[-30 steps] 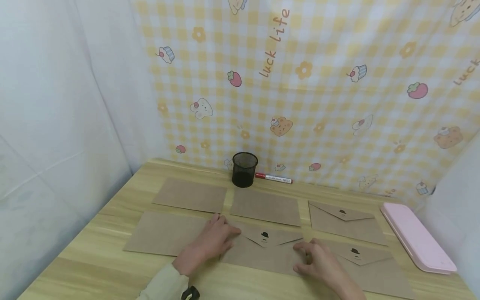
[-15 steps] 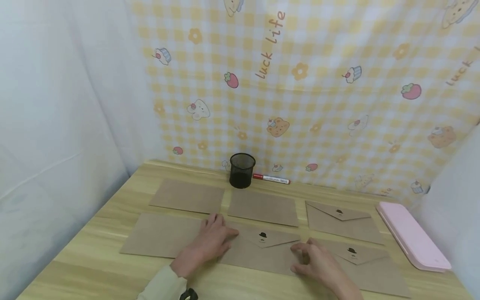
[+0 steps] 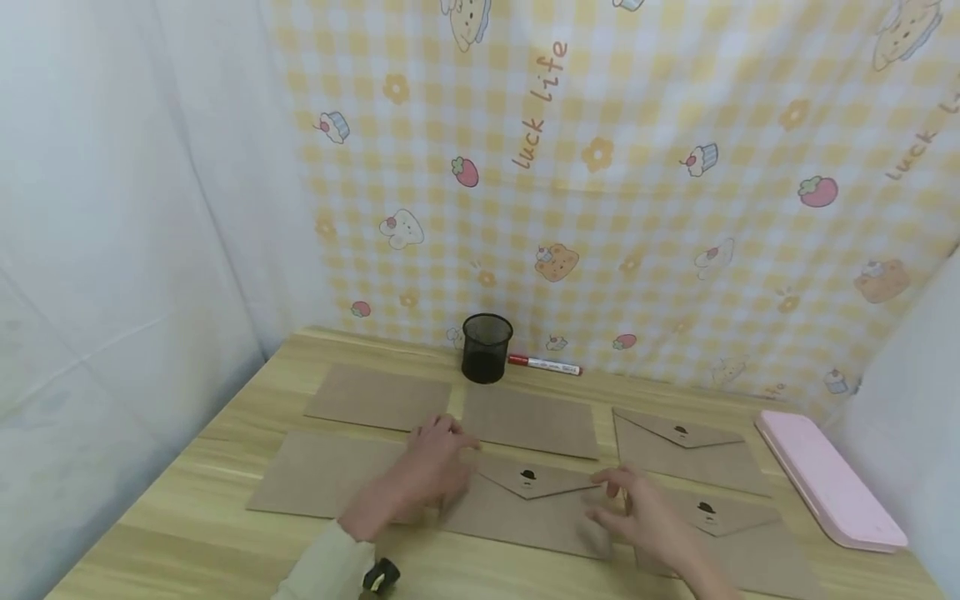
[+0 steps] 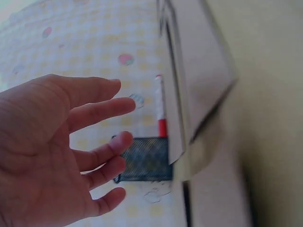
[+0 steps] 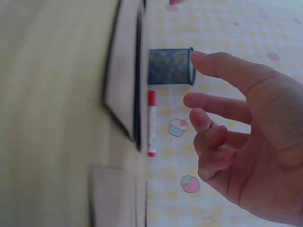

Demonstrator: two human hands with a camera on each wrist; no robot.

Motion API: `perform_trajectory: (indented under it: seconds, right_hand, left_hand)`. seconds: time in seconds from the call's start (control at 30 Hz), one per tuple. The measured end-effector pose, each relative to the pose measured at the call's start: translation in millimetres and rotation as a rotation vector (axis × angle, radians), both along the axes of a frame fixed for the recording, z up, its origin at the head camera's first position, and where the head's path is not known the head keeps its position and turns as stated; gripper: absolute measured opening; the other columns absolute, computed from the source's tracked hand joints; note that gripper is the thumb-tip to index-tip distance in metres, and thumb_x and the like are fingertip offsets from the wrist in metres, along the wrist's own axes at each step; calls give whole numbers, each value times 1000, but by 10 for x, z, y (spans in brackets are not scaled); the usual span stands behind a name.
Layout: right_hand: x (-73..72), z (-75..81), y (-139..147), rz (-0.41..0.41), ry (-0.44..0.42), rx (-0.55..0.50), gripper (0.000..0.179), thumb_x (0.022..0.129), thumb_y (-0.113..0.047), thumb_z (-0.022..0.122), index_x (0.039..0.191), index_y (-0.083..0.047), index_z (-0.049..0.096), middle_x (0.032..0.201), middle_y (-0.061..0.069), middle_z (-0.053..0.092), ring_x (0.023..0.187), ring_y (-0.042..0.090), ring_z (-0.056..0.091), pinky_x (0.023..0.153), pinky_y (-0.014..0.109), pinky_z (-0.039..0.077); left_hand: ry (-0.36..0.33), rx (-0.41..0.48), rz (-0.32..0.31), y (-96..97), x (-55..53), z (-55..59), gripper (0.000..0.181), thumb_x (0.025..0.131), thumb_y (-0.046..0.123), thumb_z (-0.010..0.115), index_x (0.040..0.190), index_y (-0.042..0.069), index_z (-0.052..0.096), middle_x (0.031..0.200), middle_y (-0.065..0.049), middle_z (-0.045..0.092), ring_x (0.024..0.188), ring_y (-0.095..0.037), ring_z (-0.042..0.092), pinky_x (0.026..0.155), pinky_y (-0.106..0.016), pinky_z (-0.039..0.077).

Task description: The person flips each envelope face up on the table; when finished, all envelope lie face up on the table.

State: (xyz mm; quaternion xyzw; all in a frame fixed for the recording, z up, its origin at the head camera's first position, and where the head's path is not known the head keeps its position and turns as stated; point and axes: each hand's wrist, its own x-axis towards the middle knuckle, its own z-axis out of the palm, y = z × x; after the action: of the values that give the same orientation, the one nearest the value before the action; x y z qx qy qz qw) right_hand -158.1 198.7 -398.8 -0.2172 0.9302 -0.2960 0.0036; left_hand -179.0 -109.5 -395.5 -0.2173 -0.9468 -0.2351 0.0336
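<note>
both hands hover over the middle envelope [image 3: 525, 504] in the near row on the desk [image 3: 187, 542], a brown kraft one lying flat, flap side up, pointed flap closed with a small black sticker at its tip. left hand [image 3: 435, 462] sits at its left edge, fingers spread and relaxed, grip released. right hand [image 3: 637, 512] at its right edge, fingers loose, grasping nothing.

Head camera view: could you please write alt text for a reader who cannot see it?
Two open hands, left hand and right hand, hover over a brown kraft-paper envelope, one of six on a light wooden table. Behind stand a black mesh pen cup and a red-capped marker.
</note>
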Motion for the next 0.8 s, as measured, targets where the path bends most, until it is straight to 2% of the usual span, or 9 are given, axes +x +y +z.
perform_trajectory:
  seconds: [0.13, 0.27, 0.37, 0.47, 0.6, 0.7, 0.8]
  right_hand:
    - [-116, 107, 1, -24, -24, -14, 36, 82, -25, 71, 109, -2, 64, 90, 4, 58, 65, 6, 47, 50, 21, 43]
    - [-284, 182, -26, -19, -73, -29, 34, 83, -22, 70, 108, 0, 64, 89, 4, 58, 72, 13, 49, 54, 24, 44]
    - [-435, 192, -61, -14, -89, -33, 32, 83, -21, 70, 106, 0, 66, 88, 5, 60, 75, 17, 52, 60, 29, 47]
    - [-575, 167, -94, -13, -89, -23, 32, 83, -20, 70, 107, 0, 66, 97, 11, 64, 86, 24, 58, 71, 39, 50]
    - [-739, 101, -126, 9, -60, -13, 32, 82, -16, 70, 109, 1, 64, 111, 17, 63, 104, 38, 55, 86, 53, 44]
    - [-804, 12, -131, 34, -94, -4, 39, 80, -15, 72, 113, 3, 62, 119, 24, 56, 113, 44, 48, 92, 58, 38]
    - [-806, -104, -130, 41, -160, -3, 45, 80, -17, 72, 118, 4, 59, 128, 29, 47, 119, 48, 40, 96, 60, 32]
  left_hand:
    - [-68, 18, 44, -17, -119, 78, 23, 86, 16, 64, 107, 7, 67, 106, -14, 52, 103, -34, 44, 81, -56, 37]
    - [-145, 7, 30, 24, -241, 100, 29, 86, 17, 62, 112, 3, 64, 107, -15, 55, 103, -33, 47, 83, -53, 40]
    - [-191, 20, 45, 95, -342, 114, 33, 85, 17, 63, 114, 1, 62, 108, -14, 57, 103, -31, 51, 86, -47, 43]
    - [-181, -25, 93, 179, -453, 102, 38, 85, 18, 64, 120, 5, 60, 117, -12, 56, 110, -28, 50, 94, -47, 38]
    - [-177, -95, 112, 273, -589, 84, 50, 83, 22, 67, 131, 13, 53, 136, -11, 45, 127, -26, 38, 104, -58, 20]
    - [-264, -113, 78, 289, -629, 60, 54, 84, 23, 67, 134, 12, 50, 142, -11, 39, 132, -27, 32, 106, -59, 13]
    - [-303, -131, 48, 236, -621, 18, 52, 85, 22, 63, 133, 8, 49, 141, -12, 40, 130, -28, 34, 105, -59, 16]
